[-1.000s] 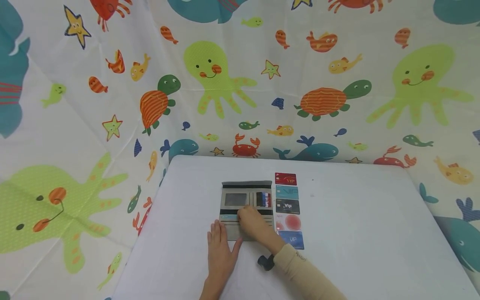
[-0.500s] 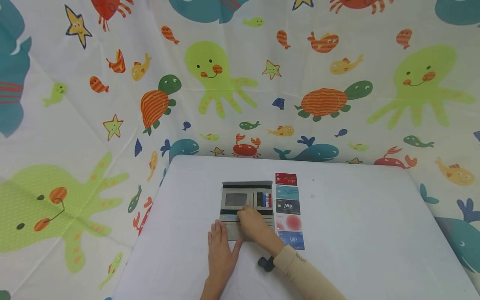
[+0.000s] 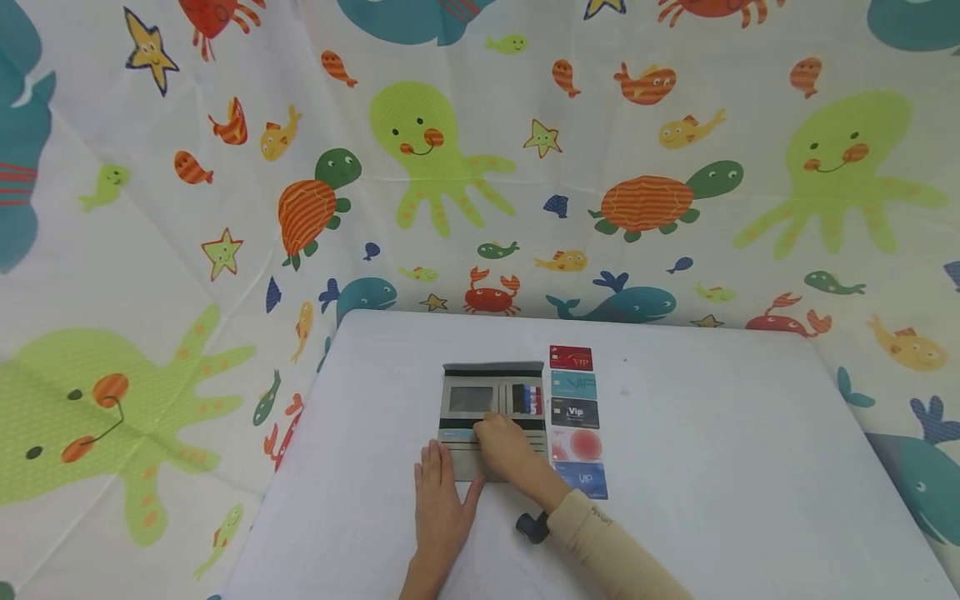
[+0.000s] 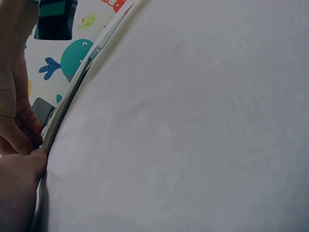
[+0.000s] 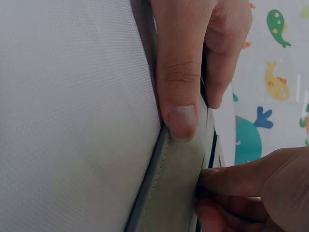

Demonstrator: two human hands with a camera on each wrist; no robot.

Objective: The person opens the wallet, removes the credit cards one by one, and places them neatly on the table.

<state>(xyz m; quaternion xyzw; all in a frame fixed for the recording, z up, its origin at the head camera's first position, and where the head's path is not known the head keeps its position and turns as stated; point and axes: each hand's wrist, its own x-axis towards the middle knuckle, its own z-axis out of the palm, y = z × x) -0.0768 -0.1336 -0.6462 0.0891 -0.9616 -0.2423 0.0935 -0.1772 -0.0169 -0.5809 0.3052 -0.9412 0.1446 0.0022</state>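
A grey bifold wallet (image 3: 465,465) lies unfolded on the table, with a light blue card (image 3: 454,434) showing in a slot of its lower half. My right hand (image 3: 510,450) has its fingers curled over the card's right part, pinching it at the slot. In the right wrist view, the right thumb and fingertips (image 5: 231,181) meet at the wallet. Flat along the wallet's lower left edge rests my left hand (image 3: 441,500), fingers straight. Its thumb (image 5: 182,121) presses the near edge. Fingers hide the card's right end.
Right of the wallet, cards form a column: red (image 3: 572,358), teal (image 3: 574,384), black (image 3: 575,412), white-pink (image 3: 577,445) and blue (image 3: 587,480). A black wrist camera (image 3: 533,527) sits under the right wrist. Printed sea-animal cloth stands behind the white table (image 3: 735,467).
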